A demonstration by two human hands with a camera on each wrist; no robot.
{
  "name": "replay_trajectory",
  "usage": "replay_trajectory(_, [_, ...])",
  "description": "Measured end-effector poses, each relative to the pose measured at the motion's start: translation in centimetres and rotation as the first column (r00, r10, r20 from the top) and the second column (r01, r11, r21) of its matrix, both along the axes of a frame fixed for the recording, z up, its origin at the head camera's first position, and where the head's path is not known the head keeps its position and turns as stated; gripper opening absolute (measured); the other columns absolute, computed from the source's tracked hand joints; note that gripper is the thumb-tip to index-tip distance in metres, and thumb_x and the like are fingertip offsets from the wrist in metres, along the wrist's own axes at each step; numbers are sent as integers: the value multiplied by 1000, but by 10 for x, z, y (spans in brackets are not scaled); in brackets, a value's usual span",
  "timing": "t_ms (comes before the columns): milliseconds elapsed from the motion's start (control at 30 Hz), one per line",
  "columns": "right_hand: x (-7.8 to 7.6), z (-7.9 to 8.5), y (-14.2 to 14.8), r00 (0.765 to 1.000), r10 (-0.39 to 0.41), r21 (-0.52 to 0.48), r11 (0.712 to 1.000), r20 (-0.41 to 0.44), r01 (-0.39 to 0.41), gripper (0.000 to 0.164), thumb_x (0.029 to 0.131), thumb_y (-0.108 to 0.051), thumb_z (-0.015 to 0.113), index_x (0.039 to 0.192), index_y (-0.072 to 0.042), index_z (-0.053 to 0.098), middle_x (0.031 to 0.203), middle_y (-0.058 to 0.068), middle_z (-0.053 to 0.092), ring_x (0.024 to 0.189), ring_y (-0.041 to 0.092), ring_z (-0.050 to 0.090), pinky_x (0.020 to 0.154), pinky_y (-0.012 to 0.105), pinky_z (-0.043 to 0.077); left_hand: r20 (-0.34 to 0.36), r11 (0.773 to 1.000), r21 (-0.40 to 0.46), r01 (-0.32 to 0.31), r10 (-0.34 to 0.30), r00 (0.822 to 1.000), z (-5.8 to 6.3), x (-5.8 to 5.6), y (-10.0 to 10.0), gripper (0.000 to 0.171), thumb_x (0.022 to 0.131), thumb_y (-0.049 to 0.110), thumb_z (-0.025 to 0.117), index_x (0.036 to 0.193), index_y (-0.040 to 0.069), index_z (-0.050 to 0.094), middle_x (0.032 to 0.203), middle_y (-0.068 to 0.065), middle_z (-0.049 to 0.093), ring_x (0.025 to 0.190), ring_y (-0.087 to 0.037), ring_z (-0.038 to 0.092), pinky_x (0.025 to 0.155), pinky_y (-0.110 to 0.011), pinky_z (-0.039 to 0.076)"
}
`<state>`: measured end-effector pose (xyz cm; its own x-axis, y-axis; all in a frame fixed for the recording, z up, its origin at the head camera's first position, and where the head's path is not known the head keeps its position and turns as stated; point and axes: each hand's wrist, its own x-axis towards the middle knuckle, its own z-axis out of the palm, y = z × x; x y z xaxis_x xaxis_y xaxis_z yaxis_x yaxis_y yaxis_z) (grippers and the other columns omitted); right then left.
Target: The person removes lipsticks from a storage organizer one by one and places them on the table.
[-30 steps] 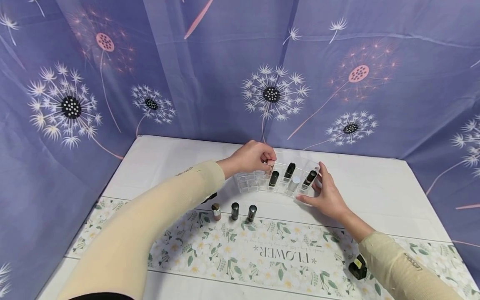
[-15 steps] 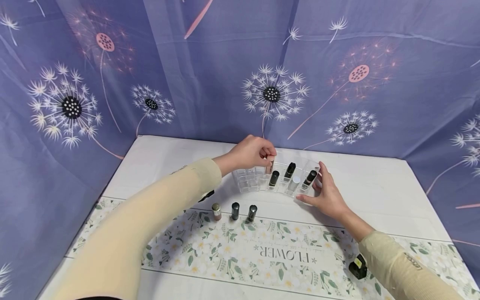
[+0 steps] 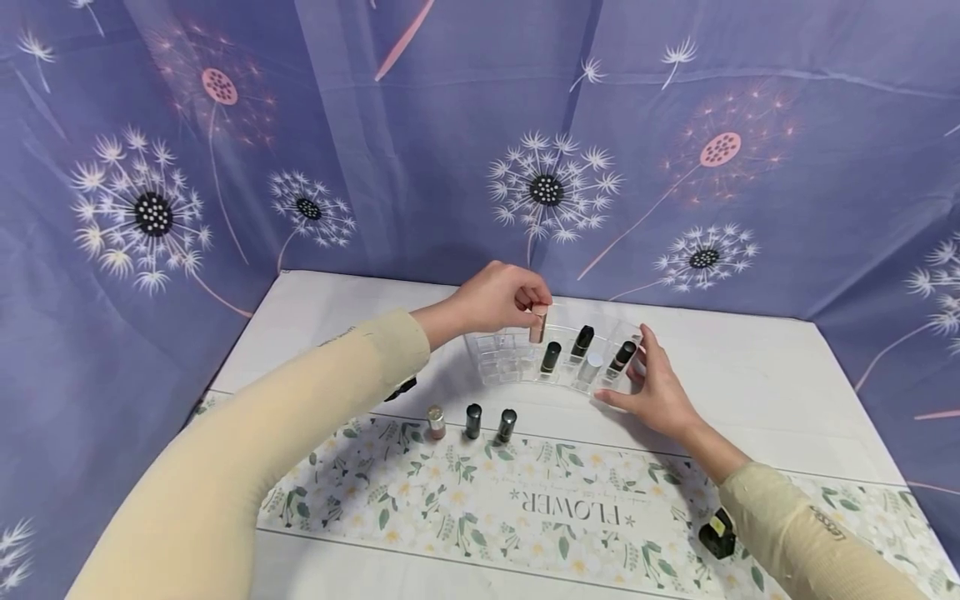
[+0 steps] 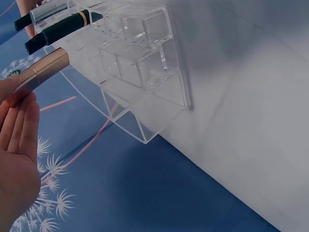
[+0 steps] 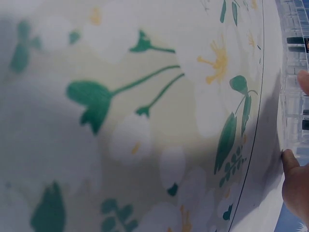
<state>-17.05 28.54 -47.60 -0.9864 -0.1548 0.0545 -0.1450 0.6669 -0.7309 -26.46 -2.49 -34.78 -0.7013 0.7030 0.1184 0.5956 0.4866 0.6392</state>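
Note:
My left hand (image 3: 495, 300) pinches a rose-gold lipstick (image 3: 537, 323) between thumb and fingertips. In the left wrist view that lipstick (image 4: 46, 70) shows most of its length, close over the clear tiered lipstick organizer (image 4: 145, 72). The organizer (image 3: 498, 367) curves across the table; its left slots hold nothing. Standing in its other slots are a black lipstick (image 3: 551, 357), a taller black one (image 3: 582, 341), a silver-white one (image 3: 590, 367) and a black one at the right (image 3: 622, 357). My right hand (image 3: 656, 387) grips the organizer's right end, thumb at the front corner and fingers behind.
In front of the organizer stand a silver-topped lipstick (image 3: 436, 422) and two dark ones (image 3: 473, 421) (image 3: 507, 425). A black object (image 3: 401, 389) lies partly behind my left sleeve. Another, with a yellow label (image 3: 717, 533), sits beside my right sleeve. A patterned curtain (image 3: 420, 167) hangs behind the table.
My left hand has risen slightly and shifted left, lifting the rose-gold lipstick up from the organizer so more of it shows. My right hand keeps its grip on the organizer's end.

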Motion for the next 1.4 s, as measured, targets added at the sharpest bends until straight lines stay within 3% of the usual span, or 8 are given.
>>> replay_trajectory(667, [1, -1, 3, 1000, 3, -2, 1000, -5, -3, 134, 86, -22, 93, 169, -2, -11, 168, 40, 8, 150, 62, 29, 120, 63, 36, 25, 997, -16, 70, -70, 997, 11, 31, -6, 15, 95, 9, 81, 110, 9, 80, 103, 0, 80, 95, -8, 74, 86, -16, 57])
replay_trajectory(1133, [0, 2, 2, 1000, 2, 19, 1000, -13, -2, 134, 86, -23, 93, 169, -3, -10, 168, 40, 10, 148, 62, 32, 119, 65, 37, 64, 993, -13, 118, -117, 991, 0, 56, -4, 15, 91, 7, 85, 105, 9, 80, 96, 3, 79, 90, -3, 73, 85, -15, 56])
replay_trajectory(1400, [-1, 0, 2, 1000, 2, 18, 1000, -8, -2, 134, 86, -22, 92, 169, -2, -10, 167, 41, 9, 149, 61, 31, 119, 64, 38, 56, 991, -45, 124, -121, 991, -9, 70, -1, 15, 90, 6, 85, 102, 12, 78, 96, 4, 77, 92, -8, 72, 85, -15, 56])
